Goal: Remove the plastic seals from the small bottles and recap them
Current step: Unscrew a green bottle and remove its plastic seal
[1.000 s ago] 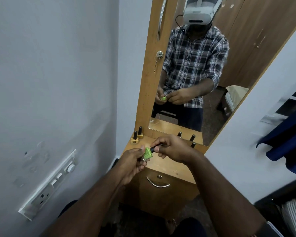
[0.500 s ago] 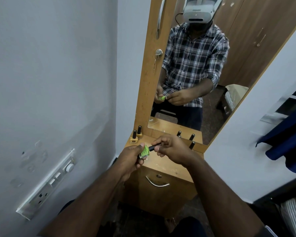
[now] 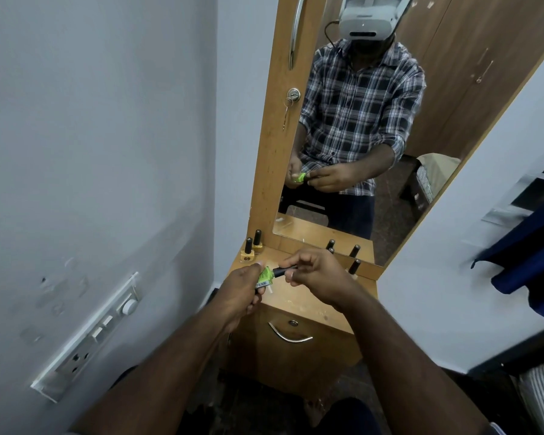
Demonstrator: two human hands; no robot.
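A small green bottle [image 3: 265,275] lies sideways in my left hand [image 3: 241,288], above the front of a wooden dresser top [image 3: 299,301]. Its long black cap [image 3: 280,272] points right and is pinched by the fingers of my right hand [image 3: 316,273]. Two yellow bottles with black caps [image 3: 251,250] stand upright at the top's back left corner. One more black-capped bottle [image 3: 354,266] stands at the back right, partly hidden behind my right hand. Whether a plastic seal is on the green bottle is too small to tell.
A tall mirror [image 3: 390,120] in a wooden frame rises behind the dresser top and reflects a person. A drawer with a metal handle [image 3: 289,335] is below. A wall switchboard [image 3: 88,337] is on the left, and dark blue cloth [image 3: 531,255] hangs on the right.
Both hands stay on the green bottle and its cap. The bottle has turned slightly in my left hand, and the hands sit a little closer to the mirror.
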